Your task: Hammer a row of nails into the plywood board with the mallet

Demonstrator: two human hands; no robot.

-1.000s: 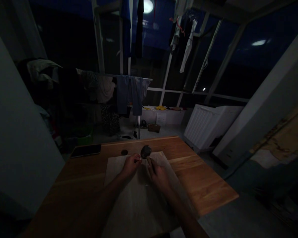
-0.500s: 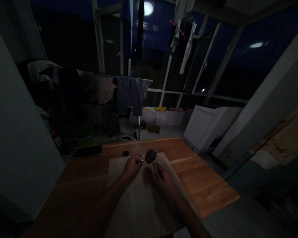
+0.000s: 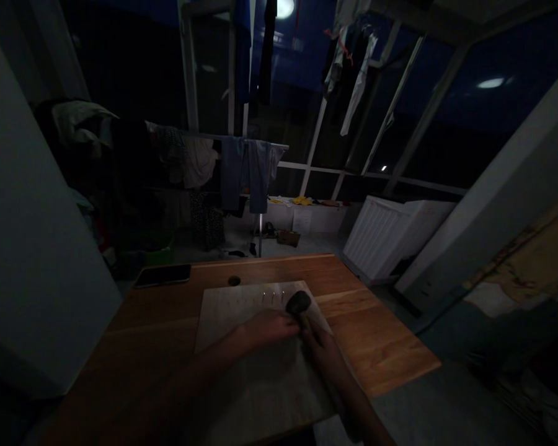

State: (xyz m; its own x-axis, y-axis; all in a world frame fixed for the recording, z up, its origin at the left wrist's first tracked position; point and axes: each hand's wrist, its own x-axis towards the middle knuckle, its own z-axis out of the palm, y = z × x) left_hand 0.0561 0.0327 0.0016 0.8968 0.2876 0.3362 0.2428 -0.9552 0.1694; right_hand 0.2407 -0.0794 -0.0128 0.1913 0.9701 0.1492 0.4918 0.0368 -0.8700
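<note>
In my right hand point(image 3: 325, 353) is a mallet point(image 3: 298, 301) with a dark rounded head and a pale handle, held over the right part of a light wooden board point(image 3: 232, 322). My left hand point(image 3: 272, 327) reaches across the board, its fingertips close beside the mallet's handle. Those fingers are blurred and dim, so whether they touch the handle or hold anything is unclear. Close to the board's far edge, three thin shiny nails point(image 3: 273, 297) stand upright in a row. Faint small marks run along the board to their left.
The board lies on a wooden table point(image 3: 376, 334). A dark phone point(image 3: 162, 275) is at its far left, with a round dark hole or disc point(image 3: 234, 281) nearby. Beyond stand a drying rack with clothes point(image 3: 258, 173) and a white ribbed cabinet-like box point(image 3: 376, 235).
My left hand has moved right and nearer to me, uncovering the upright nails. The mallet has shifted slightly right and lower. The view has tilted a little.
</note>
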